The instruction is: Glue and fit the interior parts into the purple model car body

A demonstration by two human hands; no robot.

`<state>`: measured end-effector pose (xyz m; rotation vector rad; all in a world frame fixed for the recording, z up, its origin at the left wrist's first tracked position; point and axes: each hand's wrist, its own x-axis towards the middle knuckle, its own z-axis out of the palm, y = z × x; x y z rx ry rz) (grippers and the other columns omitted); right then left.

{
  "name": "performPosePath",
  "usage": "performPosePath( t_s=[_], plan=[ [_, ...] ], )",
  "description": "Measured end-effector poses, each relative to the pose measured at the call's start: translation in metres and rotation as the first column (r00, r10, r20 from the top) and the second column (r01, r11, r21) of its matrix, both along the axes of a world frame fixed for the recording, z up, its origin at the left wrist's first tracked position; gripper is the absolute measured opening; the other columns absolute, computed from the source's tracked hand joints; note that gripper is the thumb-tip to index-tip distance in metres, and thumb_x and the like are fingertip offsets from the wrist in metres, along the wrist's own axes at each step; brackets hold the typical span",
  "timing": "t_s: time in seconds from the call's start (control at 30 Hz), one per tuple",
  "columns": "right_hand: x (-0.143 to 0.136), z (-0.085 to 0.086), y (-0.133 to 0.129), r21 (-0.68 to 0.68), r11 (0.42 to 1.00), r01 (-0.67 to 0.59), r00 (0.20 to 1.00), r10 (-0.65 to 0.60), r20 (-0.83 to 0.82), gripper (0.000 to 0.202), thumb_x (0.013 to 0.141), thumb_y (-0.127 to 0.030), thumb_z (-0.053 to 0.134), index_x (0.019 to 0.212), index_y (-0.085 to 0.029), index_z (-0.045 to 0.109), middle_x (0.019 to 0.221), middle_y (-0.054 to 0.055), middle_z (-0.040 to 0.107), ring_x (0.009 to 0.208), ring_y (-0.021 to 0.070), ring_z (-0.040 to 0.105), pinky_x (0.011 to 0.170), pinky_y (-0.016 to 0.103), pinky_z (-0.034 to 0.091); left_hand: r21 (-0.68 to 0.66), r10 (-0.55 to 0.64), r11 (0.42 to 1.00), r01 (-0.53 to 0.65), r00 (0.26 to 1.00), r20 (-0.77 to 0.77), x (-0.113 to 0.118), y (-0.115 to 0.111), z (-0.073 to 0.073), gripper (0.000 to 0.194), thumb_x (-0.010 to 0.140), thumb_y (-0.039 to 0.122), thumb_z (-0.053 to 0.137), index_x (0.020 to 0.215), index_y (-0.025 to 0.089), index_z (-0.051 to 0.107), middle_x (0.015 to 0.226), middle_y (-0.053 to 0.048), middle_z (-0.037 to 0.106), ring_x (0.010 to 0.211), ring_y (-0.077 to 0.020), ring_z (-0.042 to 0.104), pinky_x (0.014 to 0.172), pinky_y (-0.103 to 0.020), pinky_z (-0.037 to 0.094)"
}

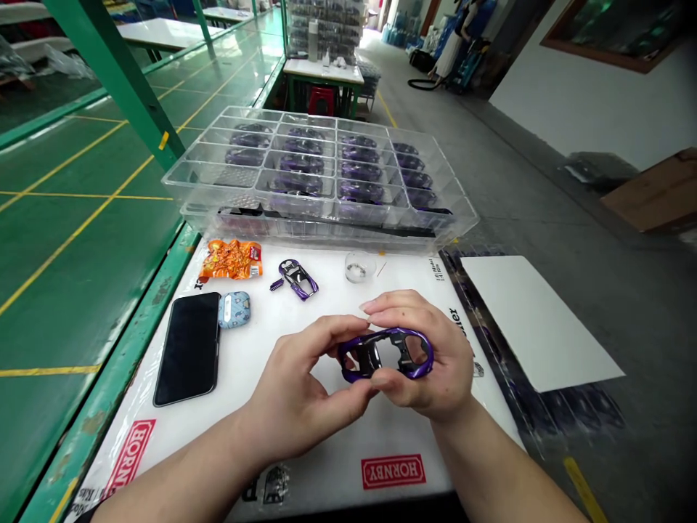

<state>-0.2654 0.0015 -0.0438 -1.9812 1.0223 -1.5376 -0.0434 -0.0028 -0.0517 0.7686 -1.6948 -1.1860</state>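
A purple toy car body shell (375, 354) is held between both hands above the white table covering, its black inner side and openings showing. My left hand (305, 392) grips its left end with thumb and fingers. Around its right end curl the fingers of my right hand (435, 356), the thumb pressing along the near edge. Beyond the hands lies a second purple car body (298, 279) with a small purple part (276, 285) beside it. A small clear round dish (360, 267) holding tiny pieces stands to the right of that body.
A clear compartment tray (321, 174) of purple car bodies spans the table's far side. At left lie a phone (188, 349), a blue patterned case (234, 309) and an orange snack packet (231, 259). A white board (539, 319) rests on another tray at right.
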Motion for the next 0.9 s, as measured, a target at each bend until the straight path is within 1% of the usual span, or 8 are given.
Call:
performPosePath(
  t_s=[0.13, 0.33, 0.4, 0.57, 0.63, 0.73, 0.8, 0.9],
  plan=[
    [0.002, 0.001, 0.002, 0.008, 0.999, 0.04, 0.999, -0.04, -0.004, 0.035, 0.101, -0.053, 0.095, 0.126, -0.029, 0.085, 0.121, 0.011, 0.09, 0.112, 0.0321, 0.087, 0.099, 0.052, 0.074, 0.026, 0.005, 1.0, -0.006, 1.0, 0.029, -0.001, 0.002, 0.002, 0.042, 0.094, 0.015, 0.093, 0.133, 0.023, 0.08, 0.112, -0.002, 0.09, 0.094, -0.0178, 0.087, 0.091, -0.027, 0.071],
    [0.005, -0.002, 0.002, 0.056, 0.998, 0.041, 0.998, -0.043, 0.043, 0.033, 0.101, -0.051, 0.095, 0.123, -0.029, 0.084, 0.118, 0.009, 0.09, 0.111, 0.0302, 0.087, 0.1, 0.049, 0.074, 0.032, 0.039, 0.999, -0.04, 0.998, 0.041, -0.002, 0.005, 0.0, 0.038, 0.097, 0.018, 0.092, 0.133, 0.022, 0.08, 0.115, -0.005, 0.09, 0.098, -0.0199, 0.086, 0.093, -0.03, 0.071],
    [0.004, -0.004, 0.001, 0.13, 0.991, 0.015, 0.997, -0.025, 0.075, 0.042, 0.1, -0.06, 0.096, 0.126, -0.029, 0.086, 0.122, 0.01, 0.089, 0.116, 0.0305, 0.086, 0.106, 0.049, 0.073, 0.001, 0.073, 0.997, -0.073, 0.996, 0.043, -0.002, 0.006, -0.004, 0.044, 0.098, 0.019, 0.092, 0.14, 0.024, 0.077, 0.123, -0.006, 0.09, 0.104, -0.0206, 0.088, 0.096, -0.03, 0.072],
    [0.0, -0.009, -0.002, 0.259, 0.963, -0.074, 0.98, 0.023, 0.196, 0.082, 0.08, -0.085, 0.098, 0.144, -0.036, 0.087, 0.139, 0.008, 0.085, 0.134, 0.0311, 0.08, 0.117, 0.044, 0.066, -0.125, 0.183, 0.976, -0.179, 0.983, 0.026, 0.003, 0.001, -0.015, 0.072, 0.099, 0.017, 0.093, 0.163, 0.03, 0.062, 0.141, -0.007, 0.086, 0.13, -0.0229, 0.087, 0.119, -0.033, 0.069],
    [-0.001, -0.011, -0.002, 0.276, 0.953, -0.122, 0.959, 0.042, 0.28, 0.075, 0.089, -0.083, 0.094, 0.149, -0.039, 0.086, 0.143, 0.007, 0.083, 0.135, 0.0287, 0.078, 0.112, 0.039, 0.065, -0.18, 0.25, 0.954, -0.238, 0.967, 0.047, 0.005, -0.002, -0.016, 0.073, 0.099, 0.016, 0.092, 0.164, 0.03, 0.061, 0.143, -0.008, 0.086, 0.131, -0.0234, 0.087, 0.12, -0.035, 0.068],
    [-0.001, -0.011, -0.001, 0.324, 0.94, -0.107, 0.943, -0.007, 0.332, 0.046, 0.11, -0.064, 0.084, 0.148, -0.039, 0.086, 0.141, 0.006, 0.083, 0.126, 0.0239, 0.078, 0.106, 0.036, 0.064, -0.248, 0.314, 0.925, -0.288, 0.947, 0.072, 0.006, -0.005, -0.014, 0.071, 0.099, 0.016, 0.091, 0.163, 0.028, 0.062, 0.141, -0.01, 0.086, 0.129, -0.0245, 0.088, 0.116, -0.036, 0.07],
    [0.0, -0.01, -0.001, 0.369, 0.928, -0.05, 0.943, -0.078, 0.324, 0.032, 0.114, -0.053, 0.081, 0.141, -0.036, 0.089, 0.128, 0.006, 0.084, 0.114, 0.0221, 0.079, 0.101, 0.035, 0.065, -0.276, 0.329, 0.915, -0.295, 0.94, 0.087, 0.005, -0.005, -0.012, 0.069, 0.099, 0.016, 0.09, 0.161, 0.027, 0.062, 0.139, -0.01, 0.087, 0.125, -0.025, 0.089, 0.11, -0.035, 0.072],
    [0.001, -0.006, -0.001, 0.415, 0.91, -0.007, 0.945, -0.129, 0.299, 0.023, 0.114, -0.049, 0.082, 0.116, -0.028, 0.089, 0.103, 0.005, 0.08, 0.093, 0.0194, 0.073, 0.084, 0.032, 0.062, -0.299, 0.353, 0.904, -0.307, 0.929, 0.115, 0.004, -0.004, -0.011, 0.065, 0.1, 0.019, 0.09, 0.158, 0.026, 0.063, 0.135, -0.011, 0.087, 0.118, -0.0254, 0.089, 0.101, -0.035, 0.073]
  ],
)
